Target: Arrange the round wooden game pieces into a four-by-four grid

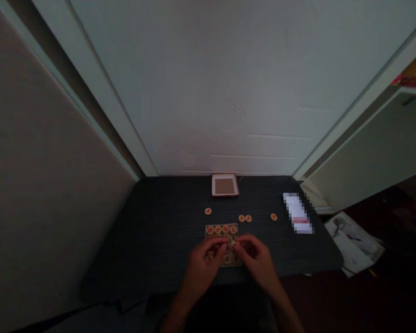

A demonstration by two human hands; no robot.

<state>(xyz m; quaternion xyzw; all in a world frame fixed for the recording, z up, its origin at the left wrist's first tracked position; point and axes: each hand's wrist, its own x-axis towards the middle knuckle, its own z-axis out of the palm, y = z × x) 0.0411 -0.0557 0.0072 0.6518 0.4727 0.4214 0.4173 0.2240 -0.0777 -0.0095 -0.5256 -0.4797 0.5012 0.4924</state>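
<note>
A person's two bare hands meet over a small, shallow box (221, 225) of round wooden pieces, near the front edge of a dark counter (152, 245). The left hand (201, 262) and the right hand (260, 260) have their fingers curled, with thumbs and index fingertips close together above the box. The light is dim and the fingers overlap, so it cannot be told whether either is gripping a piece. Along the box's far side, four pieces (225, 229) marked in red lie in a row; the hands partly hide the others nearer the person.

Beyond the box, a single loose piece (208, 211) lies to the left, a side-by-side pair (248, 218) near the middle and another piece (273, 217) farther right. A shallow rectangular tray (213, 187) with a brown middle sits by the pale wall (194, 92). At right lies a blurred-out, bright rectangular object (297, 212).
</note>
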